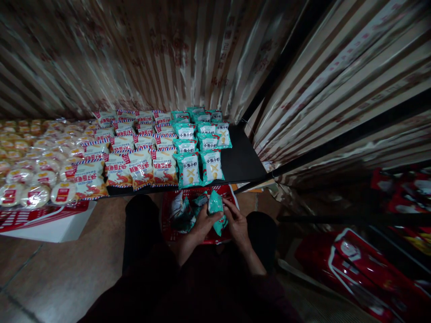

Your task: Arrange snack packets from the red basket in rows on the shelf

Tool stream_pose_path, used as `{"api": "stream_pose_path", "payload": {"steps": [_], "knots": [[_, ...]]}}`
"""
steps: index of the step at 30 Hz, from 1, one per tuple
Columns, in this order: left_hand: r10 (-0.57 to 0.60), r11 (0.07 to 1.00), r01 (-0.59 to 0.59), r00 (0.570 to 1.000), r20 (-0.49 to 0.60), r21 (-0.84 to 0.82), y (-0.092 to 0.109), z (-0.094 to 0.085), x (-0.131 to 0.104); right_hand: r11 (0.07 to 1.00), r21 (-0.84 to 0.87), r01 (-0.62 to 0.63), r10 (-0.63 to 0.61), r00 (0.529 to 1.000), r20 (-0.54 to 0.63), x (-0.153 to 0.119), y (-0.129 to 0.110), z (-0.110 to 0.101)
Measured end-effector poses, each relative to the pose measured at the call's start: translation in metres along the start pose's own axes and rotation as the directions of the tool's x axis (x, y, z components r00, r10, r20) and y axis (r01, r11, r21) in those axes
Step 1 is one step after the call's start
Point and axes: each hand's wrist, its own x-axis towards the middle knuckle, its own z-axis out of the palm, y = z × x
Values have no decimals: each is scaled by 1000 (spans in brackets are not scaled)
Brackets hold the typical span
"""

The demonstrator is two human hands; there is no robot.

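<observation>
Between my two hands, above the basket, is a teal snack bag [216, 202]. My left hand [202, 223] grips its left side, with the thumb across the front. On the right edge, my right hand [236, 220] pinches the same bag. Below them, a red plastic basket [231, 192] between my knees holds more teal and white snack bags [180, 213]. In front, on the black shelf [240, 157], teal snack bags [211, 167] stand in overlapping rows at the right end of the display.
Left of the teal bags stand rows of white and red snack bags [139, 168], then round wrapped packs [35, 195]. A dark metal post [279, 63] rises beside the shelf's right end. Red packages [357, 269] lie at lower right. Striped sheeting [161, 54] hangs behind.
</observation>
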Motion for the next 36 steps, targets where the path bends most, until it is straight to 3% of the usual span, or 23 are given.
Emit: {"api": "stream_pose_path", "payload": {"steps": [8,13,19,24,30,34,36], "knots": [[-88,953,76,996,-30,-294,2,-4,0,997,9,-76,76,997,3,-4,-5,5],[-49,937,51,999,16,-344,0,-6,-1,998,5,-60,60,998,4,-7,-8,9],[-130,939,109,990,-45,-325,6,-3,-6,998,30,-54,54,999,3,-9,-7,8],[-124,933,107,992,-29,-343,5,-1,-5,1000,-30,2,-2,1000,0,-10,-3,4],[-69,941,52,997,-38,-335,-3,-1,-4,957,-231,176,-193,980,-52,-10,7,1],[-24,966,14,999,-36,-258,-6,0,-3,803,-474,362,-428,903,-37,-8,7,-5],[2,973,-4,1000,-9,-232,-7,2,-2,745,-531,404,-482,876,-8,-7,5,-8]]}}
